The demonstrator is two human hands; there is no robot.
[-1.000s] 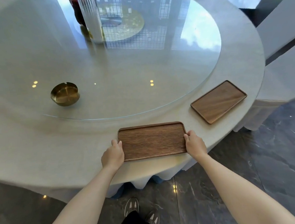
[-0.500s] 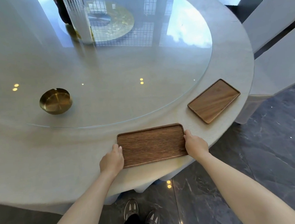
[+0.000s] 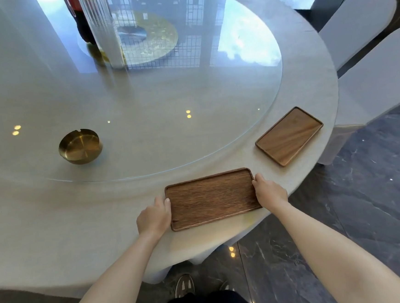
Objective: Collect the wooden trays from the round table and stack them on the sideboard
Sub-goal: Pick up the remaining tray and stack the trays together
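A dark wooden tray (image 3: 212, 198) lies near the front edge of the round table (image 3: 56, 222), which is covered in a pale cloth. My left hand (image 3: 154, 218) grips the tray's left short end and my right hand (image 3: 269, 192) grips its right short end. The tray looks slightly turned, its right end farther from me. A second, lighter wooden tray (image 3: 289, 136) lies at an angle on the table rim to the right, apart from both hands. The sideboard is not in view.
A large glass turntable (image 3: 142, 96) covers the table's middle, carrying a brass ashtray (image 3: 80, 146) at left and a tall ribbed glass bottle (image 3: 103, 29) at the back. Two white-covered chairs (image 3: 374, 70) stand close at the right. Dark marble floor (image 3: 354, 211) lies below.
Both hands have stayed on the ends of the near tray. The tray has rotated a little, its right end moving away from me, and my view has shifted slightly.
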